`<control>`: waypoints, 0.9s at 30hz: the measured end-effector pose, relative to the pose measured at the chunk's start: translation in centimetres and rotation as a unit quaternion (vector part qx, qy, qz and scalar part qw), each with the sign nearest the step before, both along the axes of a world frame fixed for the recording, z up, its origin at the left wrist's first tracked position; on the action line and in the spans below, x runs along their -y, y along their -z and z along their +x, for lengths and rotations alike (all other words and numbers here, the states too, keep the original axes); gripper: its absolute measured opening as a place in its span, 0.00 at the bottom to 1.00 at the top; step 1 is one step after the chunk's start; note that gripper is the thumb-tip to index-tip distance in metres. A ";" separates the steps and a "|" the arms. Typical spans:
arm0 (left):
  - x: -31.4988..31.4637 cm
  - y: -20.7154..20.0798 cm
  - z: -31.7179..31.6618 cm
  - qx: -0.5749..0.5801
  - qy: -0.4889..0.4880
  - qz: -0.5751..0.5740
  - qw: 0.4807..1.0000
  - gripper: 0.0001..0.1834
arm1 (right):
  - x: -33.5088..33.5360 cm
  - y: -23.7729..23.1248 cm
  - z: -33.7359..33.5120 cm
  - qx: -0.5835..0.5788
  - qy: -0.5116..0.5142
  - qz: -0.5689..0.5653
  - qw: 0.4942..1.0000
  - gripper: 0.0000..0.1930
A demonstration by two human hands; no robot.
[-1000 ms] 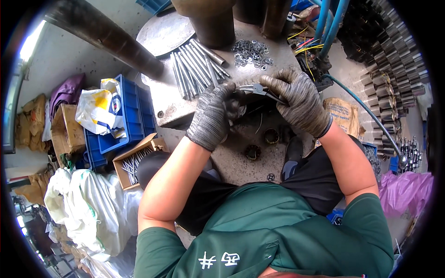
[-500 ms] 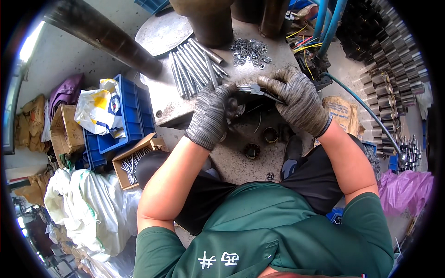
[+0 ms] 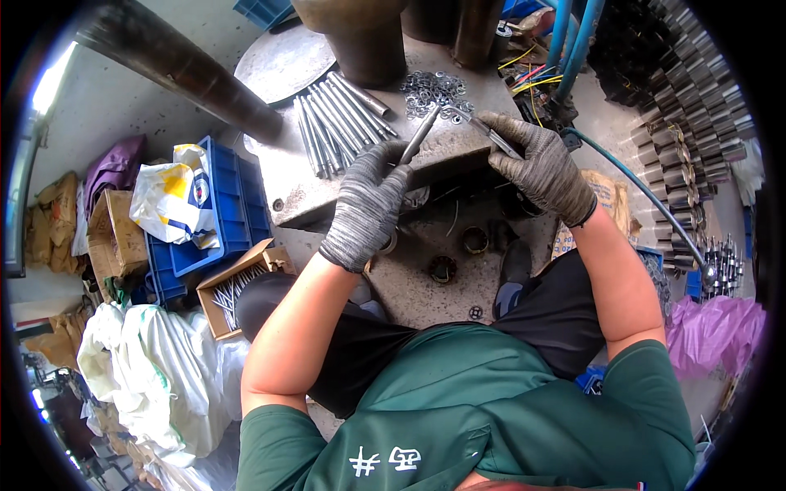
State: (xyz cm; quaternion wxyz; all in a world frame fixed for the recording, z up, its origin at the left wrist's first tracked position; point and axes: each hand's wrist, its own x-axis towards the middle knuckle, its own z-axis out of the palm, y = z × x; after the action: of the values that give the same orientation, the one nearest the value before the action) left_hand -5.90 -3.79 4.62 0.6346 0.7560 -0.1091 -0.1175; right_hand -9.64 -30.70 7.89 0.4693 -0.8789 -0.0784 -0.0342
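Since the earlier frame, our pliers (image 3: 499, 141) have swung from pointing left to pointing up toward the small rings (image 3: 424, 87), and a metal rod (image 3: 421, 135) now angles out of our left hand (image 3: 364, 200). White characters mark our green shirt (image 3: 458, 385); print shows on a brown sack (image 3: 607, 196). Our hands are apart, the left clamped on the rod, the right hand (image 3: 547, 168) around the pliers, over the table's (image 3: 315, 196) near edge; we cannot tell whether their tips touch.

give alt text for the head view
A grey-gloved left hand holds a slim silver metal rod; the grey-gloved right hand holds slender metal pliers. Beyond, a grey worktable bears more silver rods and a heap of small metal rings.
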 end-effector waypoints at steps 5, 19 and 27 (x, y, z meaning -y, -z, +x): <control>-0.4 -2.2 0.0 0.093 0.010 0.142 0.985 0.18 | 1.3 -0.5 0.3 -0.013 -0.051 -0.060 0.997 0.27; -0.8 -1.5 -0.8 -0.061 0.088 -0.103 0.989 0.17 | 0.3 -1.6 0.1 -0.157 -0.183 0.018 0.970 0.30; -0.6 -2.6 -1.0 -0.142 0.089 -0.148 0.975 0.19 | 0.1 0.1 0.0 -0.080 -0.251 -0.032 0.964 0.31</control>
State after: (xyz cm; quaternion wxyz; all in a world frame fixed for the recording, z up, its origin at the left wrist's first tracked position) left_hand -6.95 -3.18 7.20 0.7357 0.6163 -0.1005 -0.2623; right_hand -9.69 -30.76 7.74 0.4396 -0.8453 -0.2597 0.1576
